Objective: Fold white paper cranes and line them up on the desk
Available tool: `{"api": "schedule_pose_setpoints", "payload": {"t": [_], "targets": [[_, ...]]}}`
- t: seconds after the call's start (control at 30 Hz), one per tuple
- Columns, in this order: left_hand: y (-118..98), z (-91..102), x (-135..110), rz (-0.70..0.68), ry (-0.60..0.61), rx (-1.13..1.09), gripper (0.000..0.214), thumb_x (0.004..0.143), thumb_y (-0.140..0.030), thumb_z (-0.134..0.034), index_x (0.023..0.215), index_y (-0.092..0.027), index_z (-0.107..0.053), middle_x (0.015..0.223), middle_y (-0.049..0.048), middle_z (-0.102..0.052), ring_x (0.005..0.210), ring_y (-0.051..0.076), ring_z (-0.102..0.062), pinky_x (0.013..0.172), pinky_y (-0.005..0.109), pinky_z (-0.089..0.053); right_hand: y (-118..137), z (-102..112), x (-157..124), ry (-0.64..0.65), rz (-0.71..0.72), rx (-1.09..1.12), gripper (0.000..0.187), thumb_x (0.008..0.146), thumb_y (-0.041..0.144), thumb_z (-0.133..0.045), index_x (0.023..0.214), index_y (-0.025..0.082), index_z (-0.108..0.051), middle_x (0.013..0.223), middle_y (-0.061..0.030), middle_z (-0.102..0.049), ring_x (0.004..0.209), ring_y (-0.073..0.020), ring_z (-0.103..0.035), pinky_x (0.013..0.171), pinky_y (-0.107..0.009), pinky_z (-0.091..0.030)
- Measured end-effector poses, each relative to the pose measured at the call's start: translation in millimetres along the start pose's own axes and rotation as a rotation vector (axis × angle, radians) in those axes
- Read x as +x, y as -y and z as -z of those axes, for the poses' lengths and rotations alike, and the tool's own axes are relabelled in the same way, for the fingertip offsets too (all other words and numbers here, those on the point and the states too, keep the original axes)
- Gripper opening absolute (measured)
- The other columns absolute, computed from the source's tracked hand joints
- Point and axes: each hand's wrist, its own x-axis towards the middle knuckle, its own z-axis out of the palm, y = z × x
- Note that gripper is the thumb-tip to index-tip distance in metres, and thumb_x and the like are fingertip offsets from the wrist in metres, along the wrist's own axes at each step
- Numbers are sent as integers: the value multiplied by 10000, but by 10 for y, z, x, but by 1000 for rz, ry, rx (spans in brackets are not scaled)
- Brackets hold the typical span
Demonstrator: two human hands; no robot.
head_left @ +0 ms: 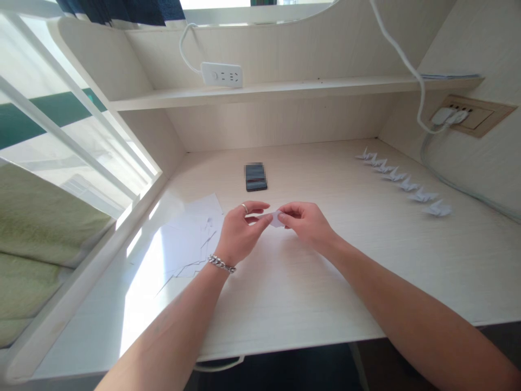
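Observation:
A small folded piece of white paper [277, 219] is held between my two hands above the middle of the desk. My left hand [243, 231], with a ring and a chain bracelet, pinches its left side between thumb and fingers. On the other side, my right hand [306, 221] grips the paper's right edge with thumb and forefinger. Part of the paper is hidden behind my fingertips. Several folded white paper cranes [407, 184] stand in a slanting row at the right of the desk.
White paper sheets [183, 233] lie left of my left hand. Beyond my hands is a dark phone [255, 177]. A power strip [222, 75] sits on the shelf [285, 90] at the back. A white cable [407, 60] hangs to a wall socket [480, 115] on the right.

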Motion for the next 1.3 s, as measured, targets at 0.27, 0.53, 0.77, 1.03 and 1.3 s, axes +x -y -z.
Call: {"api": "schedule_pose_setpoints", "payload": {"t": [0.27, 0.53, 0.77, 1.03, 1.3], "targets": [[33, -23, -1, 92, 78, -140, 243, 772, -356, -724, 907, -154, -716, 851, 78, -747, 775, 199, -696, 695, 304, -549, 61, 14, -20, 43, -8, 93, 187, 755, 314, -701, 863, 166, -741, 813, -57, -722, 733, -177, -631, 697, -321, -505], [71, -20, 11, 106, 130, -186, 265, 758, -381, -742, 895, -155, -713, 852, 77, -743, 782, 191, -690, 705, 301, -548, 76, 19, -34, 39, 2, 73, 168, 763, 310, -694, 830, 167, -749, 787, -55, -724, 711, -172, -634, 674, -317, -512], [32, -16, 11, 118, 137, -273, 184, 744, -298, -753, 846, -153, -706, 804, 54, -732, 757, 171, -685, 708, 294, -548, 87, -3, -39, 13, 26, 144, 116, 733, 241, -711, 822, 182, -756, 786, -43, -735, 717, -167, -661, 668, -302, -528], [-59, -5, 25, 145, 156, -423, 43, 699, -152, -733, 734, -146, -709, 692, 17, -699, 667, 127, -644, 659, 254, -527, 119, -11, -47, 38, -14, 281, 122, 659, 226, -765, 770, 175, -770, 729, -53, -736, 697, -179, -660, 636, -309, -514], [-58, 6, 2, 94, 149, -343, 42, 717, -184, -729, 749, -160, -716, 725, 18, -706, 700, 136, -650, 673, 257, -522, 118, 33, -45, 96, -53, 324, 163, 718, 327, -750, 790, 181, -762, 796, -53, -729, 762, -179, -661, 669, -305, -518]]}}
